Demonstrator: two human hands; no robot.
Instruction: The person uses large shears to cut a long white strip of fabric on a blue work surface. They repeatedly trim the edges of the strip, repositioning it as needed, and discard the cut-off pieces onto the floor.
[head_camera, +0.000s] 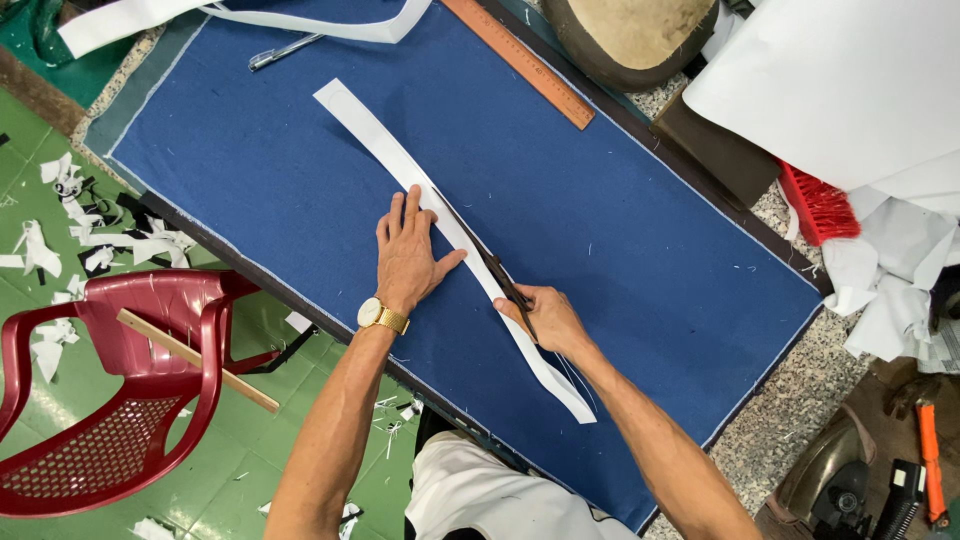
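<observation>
On the blue cloth covering the surface, the long white strip lies diagonally, seemingly about half cut, with the left hand pressed flat and open on it while the right hand's grip closes around dark scissors midway along.

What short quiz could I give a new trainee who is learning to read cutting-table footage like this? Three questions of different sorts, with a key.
1. True or false: the left hand lies flat on the white strip.
2. What does the right hand hold? A) scissors B) pen C) ruler
3. What colour is the cloth under the strip?

Key
1. True; its palm lies beside the strip on the cloth and its fingers press on the strip.
2. A: dark scissors, blades along the strip. The pen and wooden ruler lie apart, farther up the table.
3. Blue.
</observation>
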